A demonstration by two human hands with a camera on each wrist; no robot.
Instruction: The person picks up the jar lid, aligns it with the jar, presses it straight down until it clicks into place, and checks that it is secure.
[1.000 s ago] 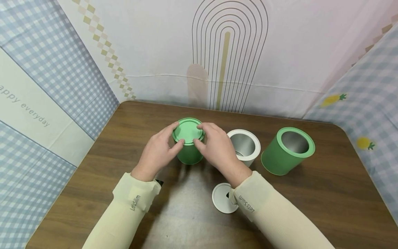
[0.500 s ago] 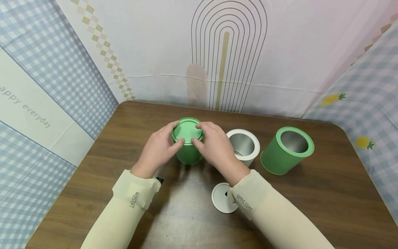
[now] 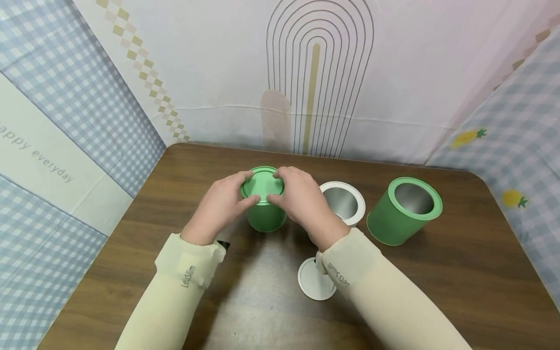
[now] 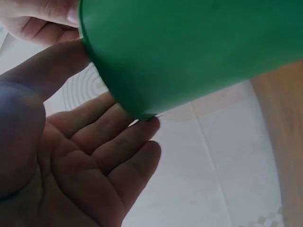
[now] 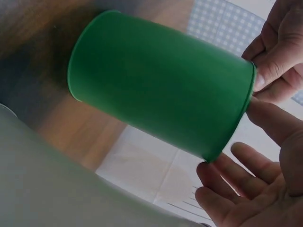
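Note:
A green can (image 3: 266, 221) stands upright towards the back of the table with a green lid (image 3: 263, 185) on its top. My left hand (image 3: 218, 208) holds the lid's left edge between thumb and fingers. On the opposite edge, my right hand (image 3: 304, 201) grips in the same way, the thumbs close together at the front. The left wrist view has the can's green wall (image 4: 189, 52) beside my curved left fingers. In the right wrist view, the can's whole side (image 5: 161, 85) shows, with fingertips of both hands at its rim.
An uncovered white can (image 3: 360, 208) stands just right of my right hand, partly hidden by it. Farther right is an uncovered green can (image 3: 388, 222). A white lid (image 3: 314, 283) lies flat near my right sleeve. Printed cloth (image 3: 218, 73) hangs behind the wooden table (image 3: 459, 272).
Both hands stay at the lid's rim; the right one has shifted slightly left and its wrist has risen a little, uncovering more of the white lid. The cans have not visibly moved.

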